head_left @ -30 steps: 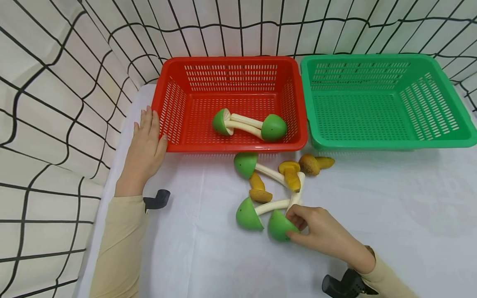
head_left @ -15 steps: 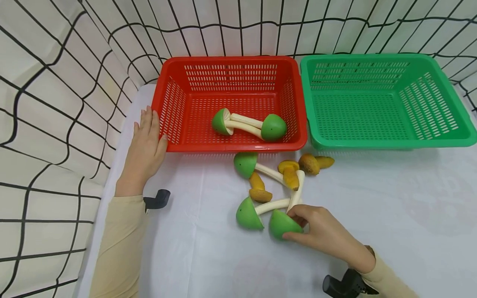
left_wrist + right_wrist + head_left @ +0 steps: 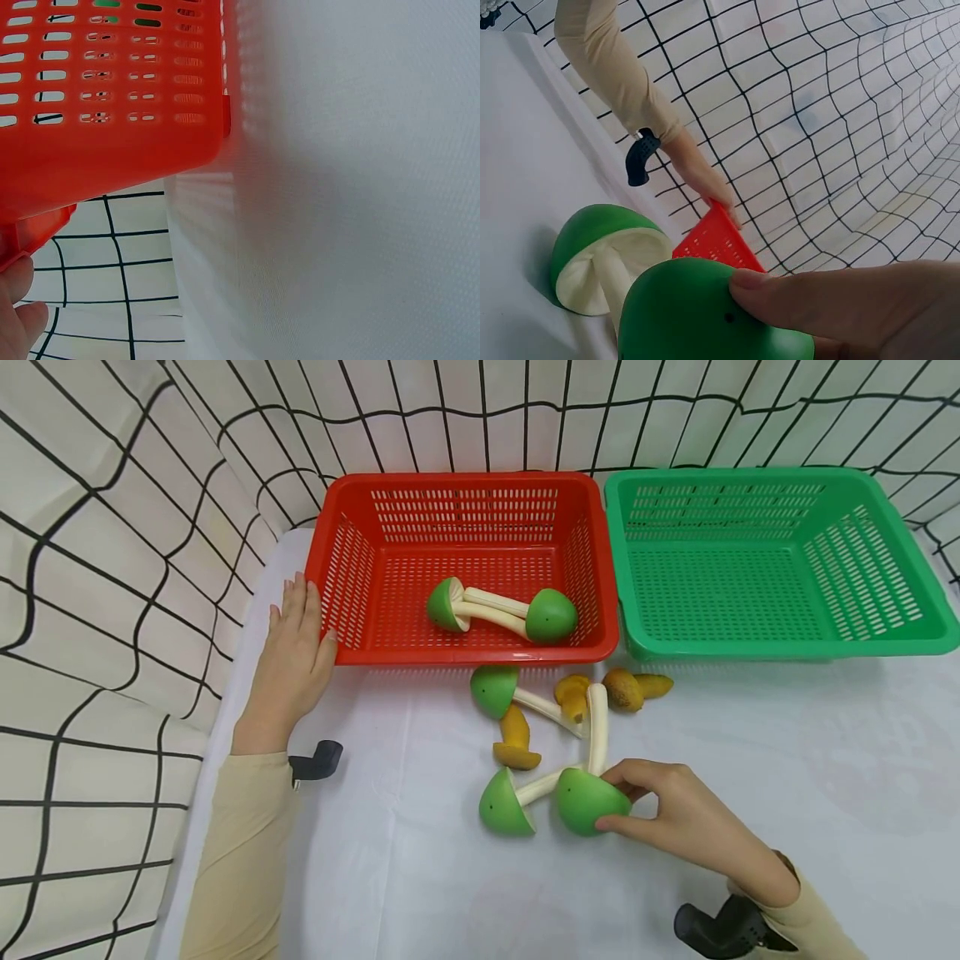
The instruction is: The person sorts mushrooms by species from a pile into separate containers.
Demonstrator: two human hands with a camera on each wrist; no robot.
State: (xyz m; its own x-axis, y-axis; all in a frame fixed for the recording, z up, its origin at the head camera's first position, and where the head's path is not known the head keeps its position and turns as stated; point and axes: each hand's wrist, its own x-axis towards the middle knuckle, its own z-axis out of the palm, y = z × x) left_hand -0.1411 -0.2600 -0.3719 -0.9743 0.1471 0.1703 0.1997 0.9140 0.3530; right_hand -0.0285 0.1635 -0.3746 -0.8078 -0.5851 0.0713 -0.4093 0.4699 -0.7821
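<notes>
- The left hand (image 3: 288,672) rests, fingers straight, against the left side of the red basket (image 3: 457,656).
- The right hand (image 3: 675,814) pinches the cap of a green-capped mushroom (image 3: 588,803) between thumb and fingers, on the near side of the red basket; its pale stem points to the far side.
- Just left of that cap lies a second green mushroom (image 3: 504,810); a third green mushroom (image 3: 495,692) lies farther off, near the red basket.
- Three yellow mushrooms (image 3: 517,747) lie around them.
- Two more green-capped mushrooms (image 3: 551,617) lie inside the red basket.
- The green basket (image 3: 787,650) stands to its right.
</notes>
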